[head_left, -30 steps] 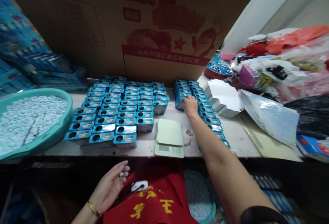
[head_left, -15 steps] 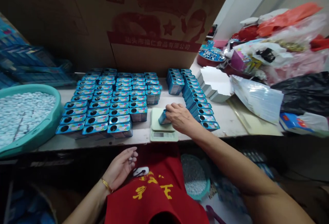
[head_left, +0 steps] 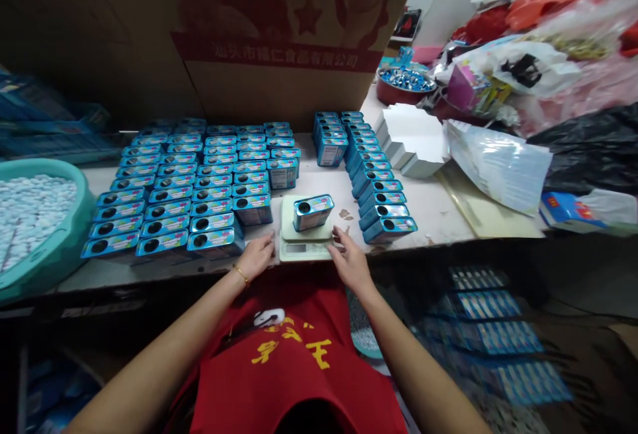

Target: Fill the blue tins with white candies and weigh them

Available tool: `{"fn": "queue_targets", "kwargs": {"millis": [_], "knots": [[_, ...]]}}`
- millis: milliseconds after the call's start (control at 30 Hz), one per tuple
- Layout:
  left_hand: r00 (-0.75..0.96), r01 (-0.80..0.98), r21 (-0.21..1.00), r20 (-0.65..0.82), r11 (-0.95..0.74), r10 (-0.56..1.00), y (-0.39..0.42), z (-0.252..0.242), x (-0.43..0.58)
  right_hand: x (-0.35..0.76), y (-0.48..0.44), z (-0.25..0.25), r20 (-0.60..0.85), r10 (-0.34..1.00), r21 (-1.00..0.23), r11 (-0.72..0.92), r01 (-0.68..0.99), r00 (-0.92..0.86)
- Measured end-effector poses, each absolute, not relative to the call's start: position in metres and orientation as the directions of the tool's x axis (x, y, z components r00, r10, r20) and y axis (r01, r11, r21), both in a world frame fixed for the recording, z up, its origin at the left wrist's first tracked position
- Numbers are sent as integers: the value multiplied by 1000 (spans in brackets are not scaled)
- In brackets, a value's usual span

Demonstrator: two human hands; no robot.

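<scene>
One blue tin box (head_left: 312, 213) with a dark round opening in its top stands alone and slightly turned on a pale green digital scale (head_left: 305, 249). My right hand (head_left: 351, 261) is at the scale's right front corner, fingers apart and off the tin. Left of the scale, at the table edge, my left hand (head_left: 256, 256) rests with its fingers curled together. Whatever those fingers may hold is hidden. Rows of similar blue tins (head_left: 164, 209) stand to the left, and a shorter double row of tins (head_left: 376, 185) stands to the right.
A turquoise basin (head_left: 82, 205) of pale tablets sits at far left. Behind stands a large cardboard box (head_left: 279, 88). White folded cartons (head_left: 416, 135), a red bowl (head_left: 399, 94) of blue wrapped pieces and plastic bags (head_left: 593, 82) lie right. Blue packs (head_left: 498, 334) are stacked below.
My right hand has let go of the tin, which now stands on the scale, and has drawn back to the scale's front corner. My left hand has risen to the table edge.
</scene>
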State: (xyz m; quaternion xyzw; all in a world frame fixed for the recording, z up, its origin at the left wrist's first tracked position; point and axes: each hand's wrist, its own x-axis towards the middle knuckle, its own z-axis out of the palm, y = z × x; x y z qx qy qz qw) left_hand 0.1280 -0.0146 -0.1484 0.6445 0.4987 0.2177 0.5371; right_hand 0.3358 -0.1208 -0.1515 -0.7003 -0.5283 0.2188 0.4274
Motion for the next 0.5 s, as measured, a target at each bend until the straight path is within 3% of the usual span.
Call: {"fn": "queue_targets", "kwargs": {"millis": [267,500], "knots": [[519,490,865,-186,-112,834,-22,-153,169,349,-133,-153,158,901,-806,-119,580,404],[509,486,864,-157,-132,846,-8,-160,202,373,-144,-157,94,911,-869,-121,479,401]]}}
